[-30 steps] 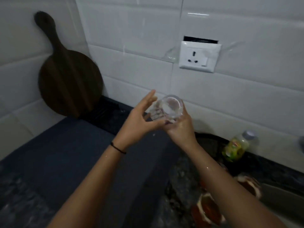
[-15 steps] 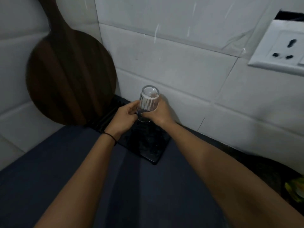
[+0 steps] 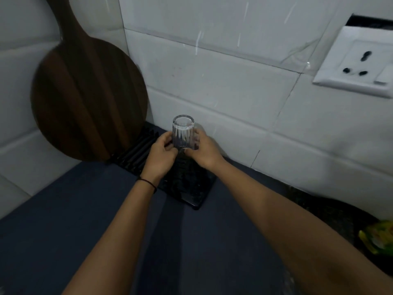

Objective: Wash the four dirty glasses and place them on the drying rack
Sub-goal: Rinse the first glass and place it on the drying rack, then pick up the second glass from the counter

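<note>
Far left, a round dark wooden cutting board point(image 3: 89, 99) with a long handle leans upright against the white tiled wall point(image 3: 223, 86), its lower edge resting at the back left corner of the dark blue table point(image 3: 63, 220). Just beside it, along the table's back edge, lies the black ribbed drying rack point(image 3: 138, 150), flat against the foot of the wall. Now the left hand point(image 3: 161, 154), a thin black band point(image 3: 148, 183) on its wrist, fingers point(image 3: 164, 143) curled onto the left side of a clear fluted drinking glass point(image 3: 183, 135). The glass is upside down, base up, upright over the middle of the rack; whether its rim actually touches the ribs, I cannot tell, the hands hide it. The right hand point(image 3: 204, 151) mirrors the left, its fingers point(image 3: 196, 137) wrapped round the right side of the glass, thumb low at the front. Both hands grasping it, then! Further right, high on the wall, a white plastic power socket point(image 3: 357, 67) with a dark gap above it. And at the far right edge, low down, a blurred yellow-green object point(image 3: 377, 238) on a dark speckled surface, too unclear to name.
</note>
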